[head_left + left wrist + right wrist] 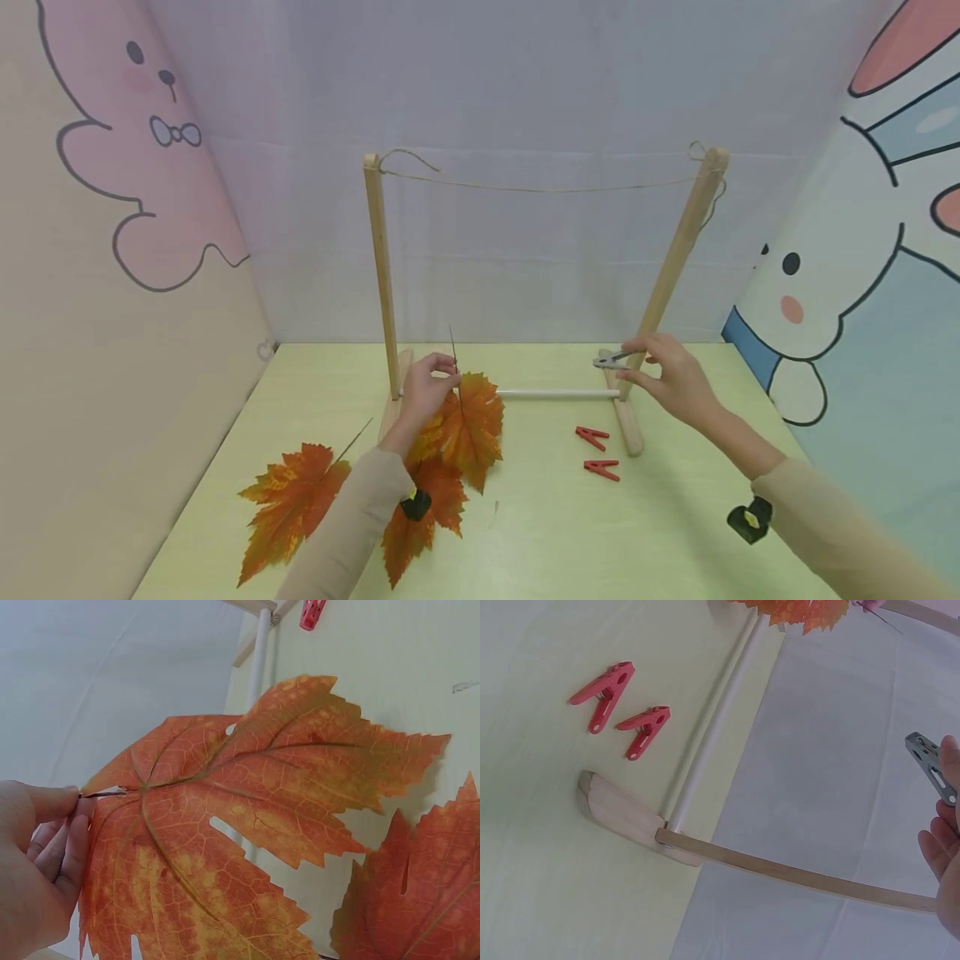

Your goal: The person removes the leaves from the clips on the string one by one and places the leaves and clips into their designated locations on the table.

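Note:
My left hand (432,386) pinches the thin stem of an orange artificial maple leaf (472,421), which hangs from the fingers in front of the wooden frame's left post (381,275). The same leaf (225,780) fills much of the left wrist view. A grey clothespin (611,360) is held between thumb and fingers of my right hand (675,379), beside the right post (675,258). On the table below lie two red clothespins (592,437). A second leaf (427,508) rests under the held one, partly hidden by it and by the left sleeve.
Another leaf (296,504) lies at the table's left, its stem pointing up and right. A thin string (540,190) is tied between the tops of the posts. Low down, a white rod (558,392) joins the wooden feet. Walls with cartoon animals stand at both sides.

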`<state>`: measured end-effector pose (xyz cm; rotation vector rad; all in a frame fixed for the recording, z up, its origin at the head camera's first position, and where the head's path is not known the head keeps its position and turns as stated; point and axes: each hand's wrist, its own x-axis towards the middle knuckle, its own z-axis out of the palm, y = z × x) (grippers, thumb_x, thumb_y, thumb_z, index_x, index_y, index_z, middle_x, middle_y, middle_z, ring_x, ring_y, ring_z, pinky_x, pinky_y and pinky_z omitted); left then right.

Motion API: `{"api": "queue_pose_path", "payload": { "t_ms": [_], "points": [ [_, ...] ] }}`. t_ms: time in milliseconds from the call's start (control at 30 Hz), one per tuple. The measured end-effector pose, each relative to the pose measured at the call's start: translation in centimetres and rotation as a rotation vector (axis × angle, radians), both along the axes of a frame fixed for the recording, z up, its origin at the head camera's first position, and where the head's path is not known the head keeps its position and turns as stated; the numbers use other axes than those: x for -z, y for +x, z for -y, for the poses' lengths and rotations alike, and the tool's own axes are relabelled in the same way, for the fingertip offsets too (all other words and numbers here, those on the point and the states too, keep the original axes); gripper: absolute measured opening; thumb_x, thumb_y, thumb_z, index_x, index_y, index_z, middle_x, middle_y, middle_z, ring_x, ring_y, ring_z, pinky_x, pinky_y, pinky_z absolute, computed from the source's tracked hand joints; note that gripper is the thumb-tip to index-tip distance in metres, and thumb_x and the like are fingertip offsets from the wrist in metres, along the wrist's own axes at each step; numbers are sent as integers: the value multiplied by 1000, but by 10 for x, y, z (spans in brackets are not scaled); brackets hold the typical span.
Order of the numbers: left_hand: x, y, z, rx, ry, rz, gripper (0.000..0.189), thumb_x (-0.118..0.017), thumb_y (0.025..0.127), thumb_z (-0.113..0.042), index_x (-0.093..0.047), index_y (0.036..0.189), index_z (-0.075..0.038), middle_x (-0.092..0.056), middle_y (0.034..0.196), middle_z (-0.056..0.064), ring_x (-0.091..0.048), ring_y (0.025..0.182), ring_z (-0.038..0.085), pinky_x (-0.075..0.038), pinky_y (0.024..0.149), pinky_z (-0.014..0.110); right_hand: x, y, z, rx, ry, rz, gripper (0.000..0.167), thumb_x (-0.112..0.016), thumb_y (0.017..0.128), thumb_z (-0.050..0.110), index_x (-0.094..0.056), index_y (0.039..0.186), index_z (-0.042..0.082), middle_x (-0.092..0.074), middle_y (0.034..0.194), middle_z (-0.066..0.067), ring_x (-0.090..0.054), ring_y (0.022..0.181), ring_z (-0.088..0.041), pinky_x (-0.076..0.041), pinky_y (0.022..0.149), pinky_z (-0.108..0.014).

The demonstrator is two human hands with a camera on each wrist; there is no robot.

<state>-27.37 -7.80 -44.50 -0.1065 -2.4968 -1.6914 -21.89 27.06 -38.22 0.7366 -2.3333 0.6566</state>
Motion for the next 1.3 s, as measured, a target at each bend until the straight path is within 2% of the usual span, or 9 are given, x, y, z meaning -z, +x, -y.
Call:
{"api": "queue_pose_path", "payload": {
  "t_ms": [167,433,600,733,933,1133,1300],
  "points": [
    [7,3,1,6,24,18,15,-67,78,-2,-63,93,-1,-64,81,10,-65,67,22,-50,54,25,11,5,-1,9,-14,34,38,-80,59,2,-62,93,1,-61,88,-7,-55,82,-23,-52,61,-39],
    [16,9,1,11,39,47,16,-67,77,1,-63,92,3,-64,80,12,-65,67,24,-51,55,27,28,14,-3,29,-31,95,38,-80,61,4,-62,94,3,-62,88,-4,-55,81,-18,-52,62,-38],
    [21,12,2,-8,88,130,19,-67,77,3,-60,95,5,-62,82,12,-63,66,18,-50,55,25,38,18,-4,32,-49,132,36,-79,62,4,-62,94,3,-62,89,-3,-56,83,-18,-52,63,-37],
    [24,17,3,-26,165,208,21,-65,78,6,-57,98,9,-60,83,12,-60,62,13,-50,55,25,47,22,-4,36,-54,156,36,-79,63,5,-62,95,4,-62,89,-2,-55,83,-15,-52,63,-36],
    [35,23,2,-30,259,251,21,-63,78,8,-53,97,10,-59,85,14,-61,62,14,-50,54,24,58,28,-4,46,-51,181,37,-79,64,6,-62,97,3,-61,90,-1,-53,82,-10,-51,64,-35],
    [42,26,2,-41,303,297,20,-62,80,6,-51,96,8,-58,84,13,-60,61,12,-49,52,21,66,32,-4,54,-45,199,36,-79,65,8,-62,97,4,-61,90,-1,-53,82,-9,-51,64,-32],
    [48,29,4,-49,354,347,20,-61,82,4,-49,98,7,-57,86,11,-59,65,11,-50,55,21,69,34,-5,64,-44,208,36,-78,65,8,-63,97,6,-61,91,-1,-54,82,-10,-51,64,-32]
  ]
}}
